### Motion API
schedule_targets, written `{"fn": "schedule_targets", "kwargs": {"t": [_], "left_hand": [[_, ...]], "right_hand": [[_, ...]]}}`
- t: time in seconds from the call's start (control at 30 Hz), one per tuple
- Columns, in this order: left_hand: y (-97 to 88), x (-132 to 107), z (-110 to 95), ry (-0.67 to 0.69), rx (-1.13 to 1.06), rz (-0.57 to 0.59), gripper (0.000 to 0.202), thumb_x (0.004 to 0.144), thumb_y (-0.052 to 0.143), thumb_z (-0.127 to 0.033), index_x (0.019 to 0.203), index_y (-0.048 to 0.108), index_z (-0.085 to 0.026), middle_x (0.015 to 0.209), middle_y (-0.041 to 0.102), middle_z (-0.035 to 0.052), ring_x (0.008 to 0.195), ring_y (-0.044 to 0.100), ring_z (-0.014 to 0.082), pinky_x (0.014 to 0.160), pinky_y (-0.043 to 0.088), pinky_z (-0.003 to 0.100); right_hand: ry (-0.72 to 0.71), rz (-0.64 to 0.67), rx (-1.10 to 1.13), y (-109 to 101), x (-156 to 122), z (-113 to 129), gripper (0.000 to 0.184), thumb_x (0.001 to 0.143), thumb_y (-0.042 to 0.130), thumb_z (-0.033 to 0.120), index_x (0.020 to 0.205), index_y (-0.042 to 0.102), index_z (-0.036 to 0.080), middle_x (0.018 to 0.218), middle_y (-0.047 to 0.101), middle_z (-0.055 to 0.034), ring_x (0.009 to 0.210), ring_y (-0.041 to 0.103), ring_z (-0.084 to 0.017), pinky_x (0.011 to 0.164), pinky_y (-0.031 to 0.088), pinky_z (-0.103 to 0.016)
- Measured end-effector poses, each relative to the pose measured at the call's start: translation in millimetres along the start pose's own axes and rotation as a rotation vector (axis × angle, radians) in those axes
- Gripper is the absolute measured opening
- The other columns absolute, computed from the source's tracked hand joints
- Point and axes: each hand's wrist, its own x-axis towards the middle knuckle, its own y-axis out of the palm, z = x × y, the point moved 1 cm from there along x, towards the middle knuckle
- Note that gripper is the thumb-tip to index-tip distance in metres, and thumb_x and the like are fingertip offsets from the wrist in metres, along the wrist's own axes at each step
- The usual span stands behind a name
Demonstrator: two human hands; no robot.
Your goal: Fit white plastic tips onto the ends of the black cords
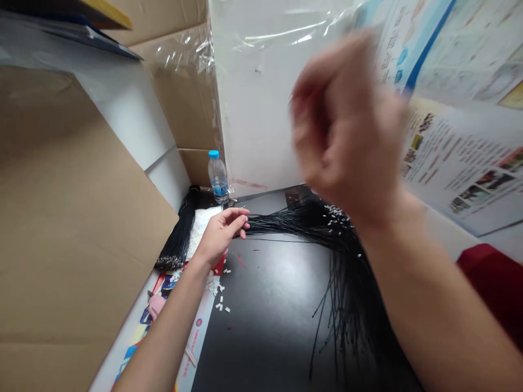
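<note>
My left hand (221,235) lies low on the black tabletop (261,310), fingers curled over the end of a long bundle of thin black wires (294,226). The bundle fans out to the right and hangs down toward the near side. Small white pieces (335,215) cling to the wires near its far part. My right hand (347,122) is raised high above the bundle, blurred by motion, with its fingers curled. Whether it holds anything small is hidden by the blur.
A second black wire bundle (180,239) with grey ends lies left of my left hand, beside a white bag (200,231). Small white pieces (218,291) and red scraps dot the table. A water bottle (218,177), cardboard sheets (81,218) and a wall poster (461,147) surround the area.
</note>
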Motion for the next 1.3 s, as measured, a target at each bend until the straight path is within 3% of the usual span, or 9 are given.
{"fn": "schedule_targets", "kwargs": {"t": [0.03,0.1,0.17,0.27,0.37,0.47,0.77,1.07,1.3], "left_hand": [[4.1,4.5,3.0,-0.035,-0.138,-0.042,0.018,0.078,0.074,-0.022,0.092,0.07,-0.013,0.071,0.065,-0.0002,0.055,0.056,0.0074,0.056,0.048,0.02],[11.6,8.3,12.7,-0.129,-0.329,-0.132,0.015,0.076,0.076,-0.015,0.089,0.07,-0.012,0.072,0.064,-0.0002,0.059,0.058,0.0068,0.058,0.05,0.018],[17.9,6.4,24.1,-0.23,-0.431,-0.185,0.01,0.077,0.075,-0.009,0.086,0.071,-0.012,0.073,0.065,0.0005,0.064,0.061,0.0068,0.063,0.052,0.017],[24.4,0.5,37.1,-0.319,-0.47,-0.148,0.008,0.079,0.074,-0.007,0.083,0.07,-0.012,0.073,0.065,0.001,0.065,0.063,0.0079,0.063,0.054,0.018],[27.8,-2.7,44.7,-0.343,-0.459,-0.118,0.009,0.08,0.075,-0.01,0.083,0.068,-0.012,0.077,0.068,0.0027,0.067,0.066,0.0105,0.059,0.054,0.02],[29.8,-3.6,50.9,-0.339,-0.439,-0.075,0.013,0.079,0.078,-0.015,0.085,0.067,-0.012,0.078,0.069,0.0029,0.069,0.069,0.0124,0.06,0.054,0.021],[27.4,-6.4,68.4,-0.277,-0.33,-0.06,0.031,0.069,0.086,-0.022,0.094,0.071,-0.012,0.08,0.071,0.0033,0.075,0.068,0.0126,0.074,0.059,0.026],[33.7,-9.7,71.5,-0.185,-0.189,-0.049,0.029,0.068,0.083,-0.031,0.087,0.07,-0.013,0.077,0.066,-0.0009,0.059,0.054,0.0067,0.061,0.046,0.022],[34.5,-10.5,65.3,-0.189,-0.04,-0.004,0.026,0.068,0.08,-0.033,0.082,0.067,-0.015,0.075,0.066,-0.0002,0.06,0.053,0.01,0.059,0.044,0.024]], "right_hand": [[-0.038,0.04,-0.072,9.7,-9.6,-9.3,0.026,0.094,0.058,0.037,0.113,0.07,0.025,0.114,0.07,-0.0008,0.119,0.063,-0.026,0.082,0.049,-0.027],[-0.187,0.246,-0.355,36.6,-34.9,-39.5,0.03,0.097,0.049,0.022,0.122,0.065,0.02,0.106,0.074,-0.0071,0.098,0.07,-0.022,0.077,0.05,-0.028],[-0.147,0.391,-0.456,62.4,-65.4,-77.7,0.031,0.097,0.045,0.018,0.123,0.061,0.018,0.104,0.076,-0.0093,0.085,0.071,-0.02,0.07,0.049,-0.027],[0.008,0.342,-0.245,87.4,-106.9,-121.9,0.022,0.098,0.044,0.024,0.106,0.063,0.02,0.093,0.076,-0.0057,0.077,0.069,-0.016,0.068,0.047,-0.025],[0.239,0.181,0.025,98.3,-129.3,-141.9,0.02,0.096,0.048,0.032,0.104,0.061,0.019,0.078,0.073,-0.0038,0.066,0.066,-0.015,0.059,0.045,-0.025],[0.359,0.109,0.197,102.4,-135.7,-149.0,0.023,0.093,0.052,0.038,0.104,0.057,0.019,0.076,0.072,-0.0035,0.064,0.065,-0.015,0.059,0.046,-0.025],[0.447,0.194,0.356,106.6,-138.0,-162.2,0.027,0.087,0.06,0.046,0.087,0.058,0.019,0.073,0.064,-0.0004,0.056,0.057,-0.011,0.05,0.042,-0.022],[0.435,0.189,0.342,106.0,-137.4,-160.3,0.023,0.084,0.062,0.042,0.084,0.061,0.019,0.071,0.065,-0.0019,0.059,0.057,-0.012,0.053,0.044,-0.022],[0.429,0.147,0.345,108.6,-138.7,-166.8,0.024,0.084,0.065,0.041,0.083,0.063,0.018,0.076,0.067,-0.0035,0.064,0.06,-0.013,0.056,0.047,-0.023]]}}
